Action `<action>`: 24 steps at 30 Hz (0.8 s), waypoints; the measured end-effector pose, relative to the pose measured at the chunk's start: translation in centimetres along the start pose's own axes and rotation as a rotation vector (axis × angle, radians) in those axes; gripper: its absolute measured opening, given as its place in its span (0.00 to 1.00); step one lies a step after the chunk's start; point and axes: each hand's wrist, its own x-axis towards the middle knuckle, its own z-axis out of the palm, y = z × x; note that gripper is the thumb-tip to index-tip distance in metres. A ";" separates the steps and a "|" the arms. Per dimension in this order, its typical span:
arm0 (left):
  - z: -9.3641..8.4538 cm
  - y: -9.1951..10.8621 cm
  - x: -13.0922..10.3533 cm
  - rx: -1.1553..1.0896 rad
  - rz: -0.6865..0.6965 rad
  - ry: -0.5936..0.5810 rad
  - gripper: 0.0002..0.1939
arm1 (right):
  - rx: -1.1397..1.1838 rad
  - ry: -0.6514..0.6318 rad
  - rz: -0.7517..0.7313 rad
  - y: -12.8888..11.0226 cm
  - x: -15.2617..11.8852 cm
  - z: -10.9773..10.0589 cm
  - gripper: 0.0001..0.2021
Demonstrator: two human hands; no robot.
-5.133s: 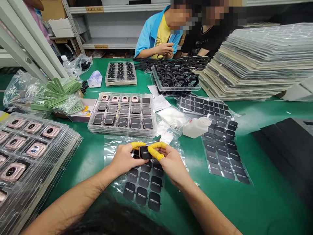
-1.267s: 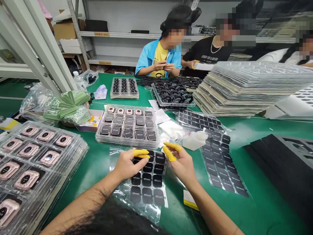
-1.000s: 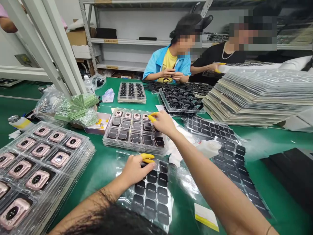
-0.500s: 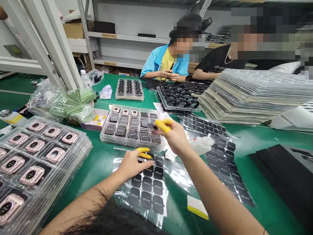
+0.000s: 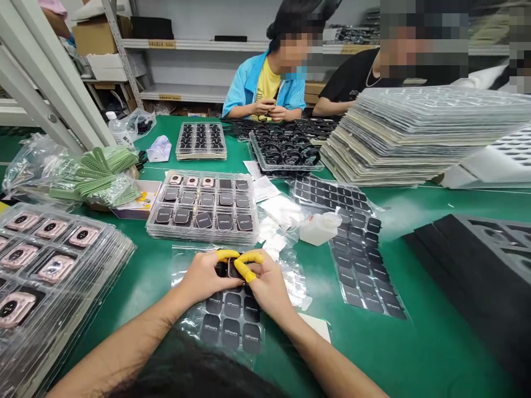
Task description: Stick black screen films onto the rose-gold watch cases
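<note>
My left hand (image 5: 207, 272) and my right hand (image 5: 263, 279) meet over a clear sheet of black square labels (image 5: 232, 305). Yellow finger covers sit on some fingertips of both. Between them they hold a small dark watch case (image 5: 233, 269) with a pinkish rim, its far side partly hidden by the fingers. Just beyond stands a clear tray (image 5: 203, 239) with pink watch cases in its back row and black square pieces in the other compartments.
Stacked trays of pink watches (image 5: 53, 235) are at the left. A white bottle (image 5: 319, 228), more label sheets (image 5: 365, 265) and black foam (image 5: 468, 276) lie to the right. Behind are a tall tray stack (image 5: 398, 138) and two seated people.
My right hand has come down from the tray to my left hand, and both now hold the watch case. The view has shifted, so the surroundings appear further left and higher.
</note>
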 end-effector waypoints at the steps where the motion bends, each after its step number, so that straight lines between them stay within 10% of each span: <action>1: -0.1 0.1 -0.1 0.012 0.010 0.008 0.26 | -0.021 0.024 -0.040 -0.5 0.1 -0.8 0.24; 9: -0.4 0.5 -0.5 0.051 0.022 0.045 0.25 | -0.583 -0.047 0.021 -0.7 2.9 -11.2 0.18; 12: -0.2 0.6 -0.7 0.126 0.082 0.061 0.25 | -0.739 0.171 -0.125 0.9 4.0 -10.5 0.15; 17: 0.0 1.8 -1.2 -0.047 0.004 0.043 0.25 | -0.817 0.185 -0.197 1.0 4.4 -8.6 0.09; 24: 1.0 1.6 -0.8 -0.232 -0.173 -0.029 0.25 | -0.464 -0.141 -0.436 -1.4 1.2 -5.7 0.15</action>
